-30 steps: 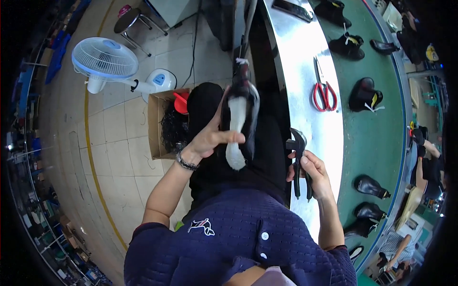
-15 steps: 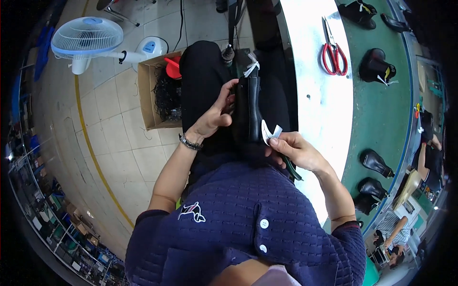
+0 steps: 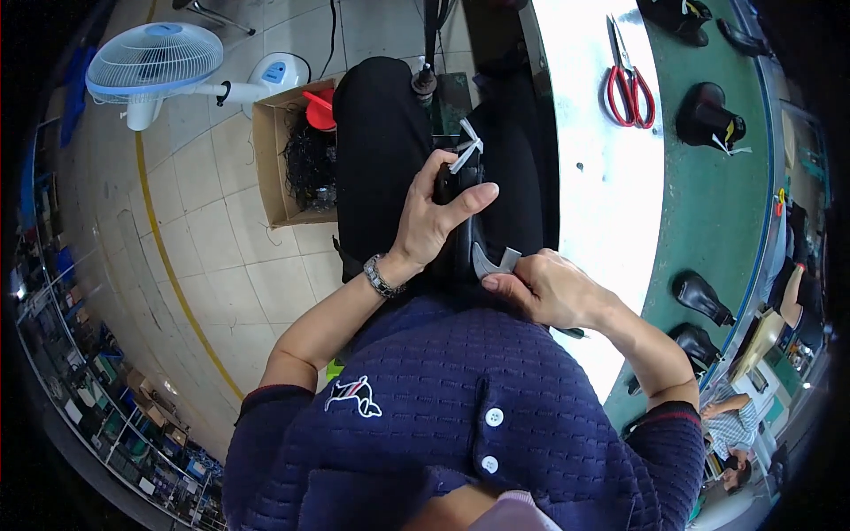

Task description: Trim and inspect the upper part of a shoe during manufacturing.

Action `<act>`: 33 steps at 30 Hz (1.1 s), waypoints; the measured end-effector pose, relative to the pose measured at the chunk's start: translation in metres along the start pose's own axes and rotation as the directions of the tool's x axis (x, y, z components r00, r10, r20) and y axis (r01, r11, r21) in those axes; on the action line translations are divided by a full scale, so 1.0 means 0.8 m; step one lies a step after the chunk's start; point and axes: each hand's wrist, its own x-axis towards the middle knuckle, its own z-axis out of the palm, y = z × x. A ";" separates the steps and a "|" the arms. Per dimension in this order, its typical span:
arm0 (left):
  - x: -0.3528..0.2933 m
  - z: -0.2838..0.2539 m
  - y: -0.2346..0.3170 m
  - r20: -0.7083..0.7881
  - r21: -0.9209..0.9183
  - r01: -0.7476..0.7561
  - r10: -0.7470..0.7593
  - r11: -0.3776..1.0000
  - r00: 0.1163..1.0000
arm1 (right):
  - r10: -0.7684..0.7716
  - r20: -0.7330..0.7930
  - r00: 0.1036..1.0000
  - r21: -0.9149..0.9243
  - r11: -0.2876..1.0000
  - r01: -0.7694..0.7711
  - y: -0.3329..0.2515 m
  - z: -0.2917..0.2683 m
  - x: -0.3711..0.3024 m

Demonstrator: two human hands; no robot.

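Note:
A black leather boot (image 3: pixel 465 239) lies between my thighs, with a white lace (image 3: pixel 469 146) tied in a knot at its far end. Over its left side is my left hand (image 3: pixel 427 217). The thumb reaches across the top of the boot, and the other fingers curl at its far left, partly hidden. My right hand (image 3: pixel 553 288) is closed round a pair of lasting pincers. The curved metal jaw (image 3: pixel 485 264) points left against the near part of the boot. Most of the handle is hidden by the palm, and a dark green end shows below it.
On the white bench (image 3: pixel 606 203) at the right lie red-handled scissors (image 3: pixel 630 88). Beyond it, several black boots (image 3: pixel 701 296) stand on a green surface (image 3: pixel 673 221). To the left are a cardboard box (image 3: pixel 270 168) of black strands and a white-blue fan (image 3: pixel 155 66). Another person (image 3: pixel 735 425) sits at far right.
My left hand has moved right, from the boot's side to over it, with the thumb now across the top. The right hand has turned, and the pincers' handle is now mostly covered.

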 end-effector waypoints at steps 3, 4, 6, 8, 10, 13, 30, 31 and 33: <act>0.003 -0.002 0.000 -0.022 0.024 0.008 -0.008 1.000 1.000 | -0.012 -0.078 0.997 -0.115 0.993 0.003 -0.015 0.000 -0.001; 0.004 -0.003 -0.001 -0.027 0.060 0.019 -0.018 0.998 0.999 | -0.057 -0.179 0.982 -0.199 0.980 0.020 -0.015 0.005 -0.001; 0.008 -0.007 -0.004 -0.048 0.042 0.025 -0.023 0.999 0.999 | -0.111 -0.272 0.956 -0.284 0.958 0.031 -0.014 0.015 0.002; 0.019 -0.011 -0.006 -0.070 0.022 0.022 -0.020 1.000 0.997 | -0.007 -0.329 0.944 -0.082 0.996 -0.022 -0.012 0.022 0.011; 0.031 -0.016 -0.010 -0.038 -0.048 -0.005 0.004 0.999 0.999 | 0.009 -0.359 0.933 0.044 0.999 0.007 0.003 0.038 0.023; 0.035 -0.020 -0.017 0.002 -0.150 -0.005 0.005 0.989 1.000 | 0.044 -0.363 0.931 0.287 0.956 0.067 0.015 0.043 0.025; 0.025 -0.018 -0.015 -0.032 -0.047 -0.128 0.126 0.991 0.991 | -0.097 -0.361 0.928 -0.067 0.995 0.079 0.017 0.028 0.007; 0.025 -0.019 -0.015 -0.009 -0.028 -0.109 0.109 0.994 0.994 | 0.027 -0.284 0.959 0.237 0.971 0.043 0.024 0.024 0.009; 0.024 -0.018 -0.015 0.013 -0.011 -0.091 0.091 0.996 0.996 | 0.103 -0.142 0.984 0.556 0.831 -0.007 0.029 0.016 0.016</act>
